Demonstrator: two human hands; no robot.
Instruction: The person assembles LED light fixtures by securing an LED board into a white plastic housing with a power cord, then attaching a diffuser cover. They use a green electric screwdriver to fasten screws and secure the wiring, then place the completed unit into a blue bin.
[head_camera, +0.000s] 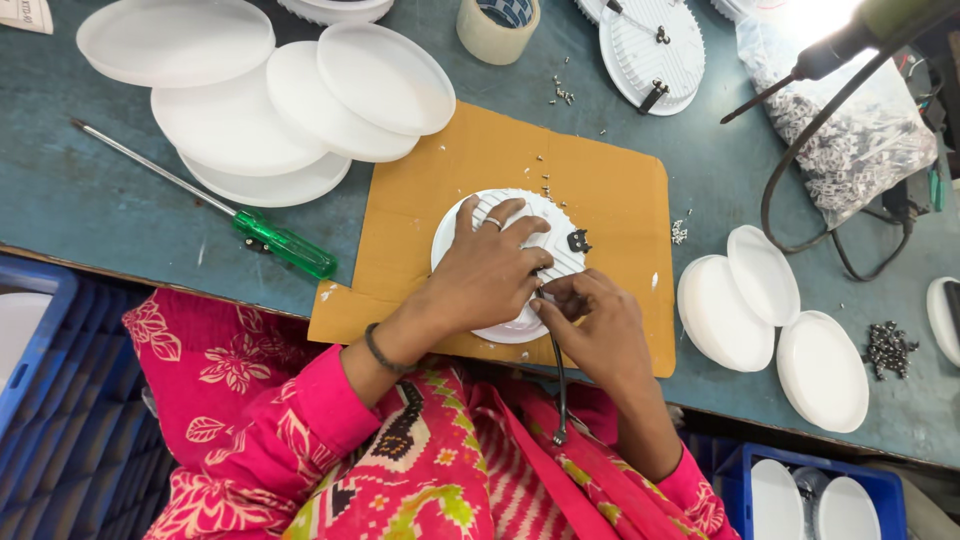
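L hand (487, 272) fingers spread on ribbed white lamp housing (556, 254) (on cardboard (610, 190)), R hand (590, 325) fingers pinching its edge.

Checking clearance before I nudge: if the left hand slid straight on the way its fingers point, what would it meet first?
The left hand lies flat on the round white ribbed housing, fingers pointing up-right. Beyond the rim, it would probably meet first the loose small screws on the brown cardboard sheet.

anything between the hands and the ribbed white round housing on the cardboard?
Nothing visible. The left hand lies flat on the ribbed white housing, and the right hand touches its near edge, where a black cable leaves it. Loose screws lie at its far edge, clear of both hands.
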